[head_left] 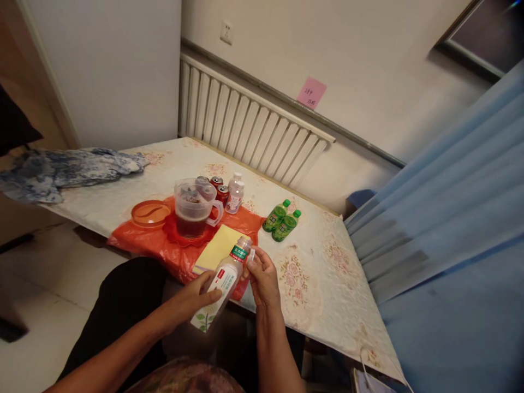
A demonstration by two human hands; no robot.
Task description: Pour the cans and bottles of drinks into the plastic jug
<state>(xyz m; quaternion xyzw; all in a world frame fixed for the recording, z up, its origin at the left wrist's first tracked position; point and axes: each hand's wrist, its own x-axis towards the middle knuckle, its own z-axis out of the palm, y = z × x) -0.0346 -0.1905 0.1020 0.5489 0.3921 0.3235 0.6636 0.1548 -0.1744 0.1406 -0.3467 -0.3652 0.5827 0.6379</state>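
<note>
My left hand [196,297] is wrapped round the lower body of a clear plastic bottle [223,284] with a white and green label. The bottle is tilted, its bare neck up and to the right, over the table's front edge. Beside the neck, my right hand [264,278] pinches a white bottle cap [251,255], which is off the mouth. Behind the bottle lies a yellow paper pad [221,246] on a red plastic bag [143,241]. A clear plastic jug [192,210] with dark liquid stands in a red dish [190,240] on the bag.
An orange lid [150,213] lies left of the jug. Behind it stand several drink cans [222,194] and pale bottles [234,196]. Two green bottles [285,224] stand to the right. A patterned cloth [73,169] hangs over the table's left end; a blue curtain [450,218] borders the right.
</note>
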